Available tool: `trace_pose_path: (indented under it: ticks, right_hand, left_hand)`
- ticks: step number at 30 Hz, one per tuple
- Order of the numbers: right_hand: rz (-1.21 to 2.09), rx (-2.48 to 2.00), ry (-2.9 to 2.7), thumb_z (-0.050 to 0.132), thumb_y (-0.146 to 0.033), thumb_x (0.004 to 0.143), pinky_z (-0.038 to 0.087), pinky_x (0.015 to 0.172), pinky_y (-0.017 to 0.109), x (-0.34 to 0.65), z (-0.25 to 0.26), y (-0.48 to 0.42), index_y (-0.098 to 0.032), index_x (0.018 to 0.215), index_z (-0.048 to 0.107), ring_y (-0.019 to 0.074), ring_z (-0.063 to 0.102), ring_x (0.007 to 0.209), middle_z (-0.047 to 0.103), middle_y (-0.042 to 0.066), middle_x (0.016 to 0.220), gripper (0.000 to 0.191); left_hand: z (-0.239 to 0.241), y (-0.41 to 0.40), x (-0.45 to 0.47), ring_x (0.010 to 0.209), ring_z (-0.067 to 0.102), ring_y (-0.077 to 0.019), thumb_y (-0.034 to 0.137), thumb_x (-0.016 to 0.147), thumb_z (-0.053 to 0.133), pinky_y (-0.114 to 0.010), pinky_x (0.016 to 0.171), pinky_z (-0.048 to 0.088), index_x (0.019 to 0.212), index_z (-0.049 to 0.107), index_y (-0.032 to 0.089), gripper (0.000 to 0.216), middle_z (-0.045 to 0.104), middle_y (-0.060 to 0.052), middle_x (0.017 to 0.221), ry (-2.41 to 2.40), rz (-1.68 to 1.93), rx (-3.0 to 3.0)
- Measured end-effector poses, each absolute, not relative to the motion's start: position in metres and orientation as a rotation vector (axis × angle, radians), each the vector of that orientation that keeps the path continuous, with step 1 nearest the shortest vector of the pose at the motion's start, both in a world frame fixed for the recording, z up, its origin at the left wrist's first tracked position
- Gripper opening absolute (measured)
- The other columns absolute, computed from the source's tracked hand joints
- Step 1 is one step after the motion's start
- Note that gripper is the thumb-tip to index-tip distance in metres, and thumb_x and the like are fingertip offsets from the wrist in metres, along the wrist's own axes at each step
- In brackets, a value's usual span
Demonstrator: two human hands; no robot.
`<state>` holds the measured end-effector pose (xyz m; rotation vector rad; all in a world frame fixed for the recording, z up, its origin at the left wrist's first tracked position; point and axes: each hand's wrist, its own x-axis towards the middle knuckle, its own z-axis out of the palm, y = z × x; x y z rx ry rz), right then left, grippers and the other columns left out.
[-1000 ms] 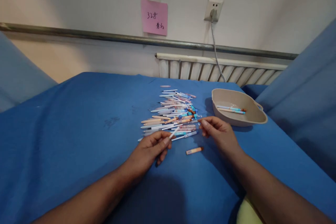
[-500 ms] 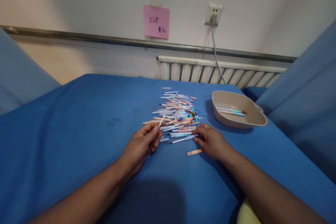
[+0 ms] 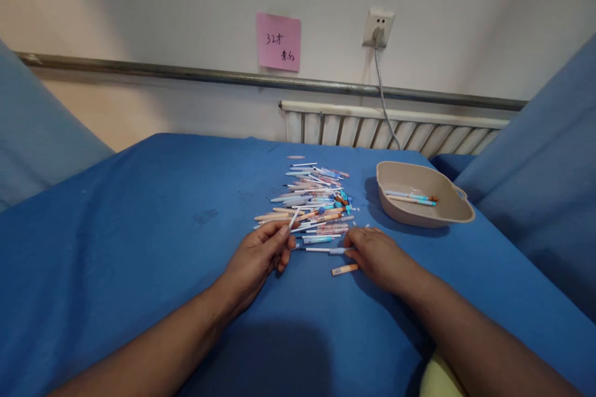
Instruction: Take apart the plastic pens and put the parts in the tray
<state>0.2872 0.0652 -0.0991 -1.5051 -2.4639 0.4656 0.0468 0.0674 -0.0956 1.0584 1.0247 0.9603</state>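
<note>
My left hand (image 3: 258, 254) is closed, with a slim white pen refill (image 3: 294, 218) pinched upright between thumb and fingers. Opposite it, my right hand (image 3: 379, 255) has its fingertips closed on the right end of a pale pen barrel (image 3: 338, 250). A white refill (image 3: 316, 250) sticks out of that barrel toward my left hand. Just below lies an orange pen piece (image 3: 343, 270), its right end covered by my right hand. Beyond both hands is a pile of pens, refills and pen parts (image 3: 311, 200), among them a clear barrel with a turquoise section (image 3: 318, 239).
A beige basin (image 3: 410, 217) with a couple of turquoise-ended pens (image 3: 412, 200) stands to the right on the blue cloth (image 3: 139, 248). Behind are a radiator (image 3: 363, 122), a metal rail (image 3: 209, 75), a pink note (image 3: 278, 42) and a socket with a cable (image 3: 379, 28).
My right hand has turned slightly palm-down, and the pen barrel with its refill now lies more level. The refill in my left hand has shifted a little to the right.
</note>
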Motion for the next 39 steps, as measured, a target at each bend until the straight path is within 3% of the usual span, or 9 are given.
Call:
trace_pose_path:
  ticks: [6, 13, 17, 21, 28, 34, 39]
  right_hand:
    - [0.523, -1.372, -2.298, 0.044, -0.022, 0.092, 0.037, 0.063, 0.025, 0.297, -0.092, 0.065, -0.019, 0.083, 0.059, 0.0153, 0.056, 0.069, 0.063, 0.003, 0.076, 0.017]
    - [0.635, -1.438, -1.545, 0.062, -0.042, 0.079, 0.029, 0.047, 0.023, 0.308, -0.096, 0.073, -0.019, 0.07, 0.058, 0.0107, 0.04, 0.049, 0.05, -0.004, 0.054, 0.025]
    - [0.938, -1.304, -1.279, 0.066, -0.047, 0.075, 0.025, 0.044, 0.022, 0.304, -0.093, 0.074, -0.018, 0.076, 0.059, 0.009, 0.034, 0.045, 0.042, -0.007, 0.049, 0.03]
    - [1.198, -1.187, -1.307, 0.069, -0.049, 0.072, 0.032, 0.047, 0.022, 0.285, -0.095, 0.067, -0.017, 0.076, 0.06, 0.0097, 0.041, 0.048, 0.048, -0.005, 0.052, 0.033]
    - [1.25, -1.15, -1.334, 0.068, -0.048, 0.075, 0.032, 0.047, 0.022, 0.273, -0.101, 0.057, -0.018, 0.078, 0.062, 0.0091, 0.038, 0.049, 0.046, -0.006, 0.054, 0.031]
    - [1.306, -1.147, -1.471, 0.068, -0.042, 0.076, 0.037, 0.051, 0.023, 0.267, -0.103, 0.049, -0.019, 0.078, 0.063, 0.0108, 0.048, 0.054, 0.055, -0.004, 0.061, 0.024]
    - [1.347, -1.129, -1.552, 0.064, -0.037, 0.08, 0.041, 0.055, 0.024, 0.261, -0.105, 0.042, -0.019, 0.083, 0.062, 0.0125, 0.053, 0.056, 0.057, -0.004, 0.058, 0.019]
  left_hand:
    - [-0.105, 0.063, 0.056, 0.05, 0.054, -0.0079, 0.041, 0.083, 0.063, -0.018, 0.045, 0.041, 0.093, 0.058, 0.015, 0.028, 0.064, -0.001, 0.077, 1.007, 0.82, 1.065]
    - [-0.107, 0.066, 0.057, 0.047, 0.05, -0.0068, 0.044, 0.083, 0.062, -0.018, 0.043, 0.04, 0.09, 0.059, 0.015, 0.03, 0.062, 0.0, 0.074, 1.041, 0.807, 1.088]
    - [-0.102, 0.066, 0.056, 0.047, 0.046, -0.0059, 0.044, 0.08, 0.065, -0.017, 0.042, 0.034, 0.095, 0.061, 0.015, 0.032, 0.061, 0.001, 0.073, 1.044, 0.769, 1.162]
    - [-0.098, 0.059, 0.058, 0.048, 0.044, -0.0063, 0.04, 0.079, 0.066, -0.018, 0.044, 0.032, 0.097, 0.066, 0.015, 0.03, 0.061, 0.001, 0.071, 1.05, 0.69, 1.27]
    - [-0.096, 0.053, 0.059, 0.053, 0.046, -0.0094, 0.033, 0.08, 0.064, -0.02, 0.051, 0.036, 0.094, 0.071, 0.019, 0.022, 0.06, 0.002, 0.065, 1.052, 0.672, 1.412]
    - [-0.093, 0.049, 0.059, 0.089, 0.062, -0.0223, 0.03, 0.079, 0.064, -0.029, 0.079, 0.046, 0.099, 0.072, 0.022, 0.023, 0.072, -0.003, 0.094, 1.044, 0.696, 1.571]
    - [-0.093, 0.044, 0.062, 0.08, 0.064, -0.0191, 0.024, 0.077, 0.065, -0.026, 0.073, 0.046, 0.093, 0.071, 0.022, 0.018, 0.072, 0.0, 0.086, 1.109, 0.735, 1.603]
